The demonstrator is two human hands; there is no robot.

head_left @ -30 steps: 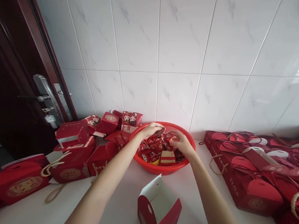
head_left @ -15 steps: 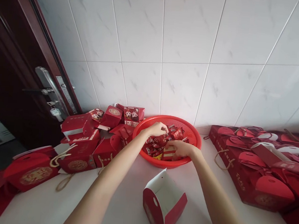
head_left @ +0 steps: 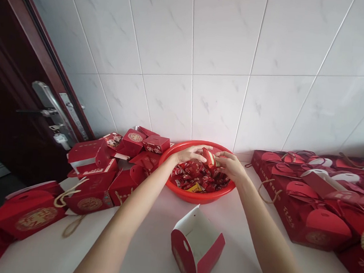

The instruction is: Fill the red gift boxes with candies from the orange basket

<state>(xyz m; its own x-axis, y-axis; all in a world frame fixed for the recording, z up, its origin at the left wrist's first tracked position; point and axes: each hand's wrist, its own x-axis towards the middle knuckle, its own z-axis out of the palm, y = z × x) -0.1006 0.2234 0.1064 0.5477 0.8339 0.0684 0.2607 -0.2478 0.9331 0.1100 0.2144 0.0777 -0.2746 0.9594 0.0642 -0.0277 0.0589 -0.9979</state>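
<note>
My left hand (head_left: 193, 153) and my right hand (head_left: 230, 164) are raised over a red plastic basket (head_left: 192, 196) against the tiled wall. Between them is a small red packet with a pale stripe (head_left: 210, 158); the fingers of both hands are closed on it. Red-wrapped pieces (head_left: 198, 172) and a yellow one (head_left: 195, 188) lie in the basket. In front of the basket, an open red box with a white inside (head_left: 198, 244) stands on the white table, with nothing visible in it.
Red gift boxes with rope handles (head_left: 89, 198) are piled on the left, near a dark door (head_left: 15, 75) with a metal handle. Rows of closed red boxes (head_left: 303, 206) fill the right side of the white table (head_left: 147, 244).
Both hands have risen from the basket's contents with the striped packet. The camera view has shifted slightly, so the surroundings appear a little further left.
</note>
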